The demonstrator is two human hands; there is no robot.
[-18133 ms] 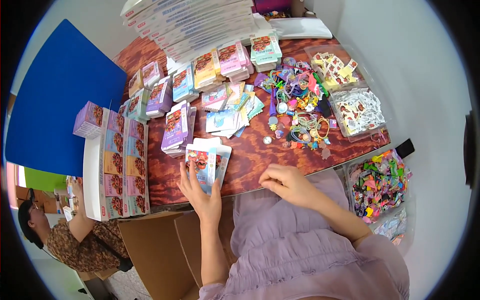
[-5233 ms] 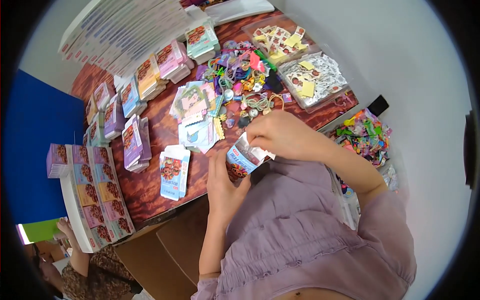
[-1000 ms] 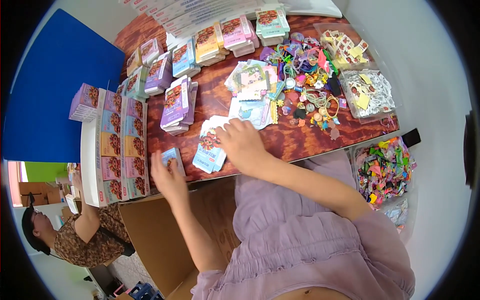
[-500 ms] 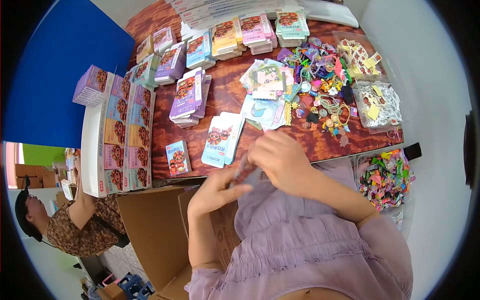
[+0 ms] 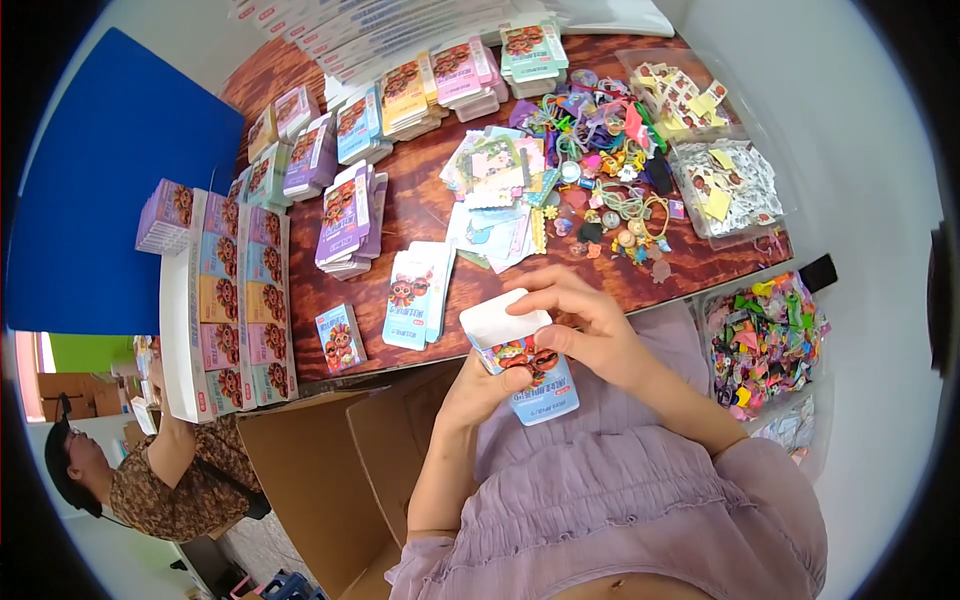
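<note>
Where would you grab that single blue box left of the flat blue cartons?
Probably pinch the blue box across its two long sides, coming from above: it lies picture up, thick enough to grip, with nothing touching those sides.

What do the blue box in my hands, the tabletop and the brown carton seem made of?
Blue box: probably thin, smooth card, given its white flap and printed front. Tabletop: streaky reddish grain suggests wood-look laminate or film; real wood isn't ruled out. Brown carton: likely corrugated cardboard, matt, with plain panels.
</note>
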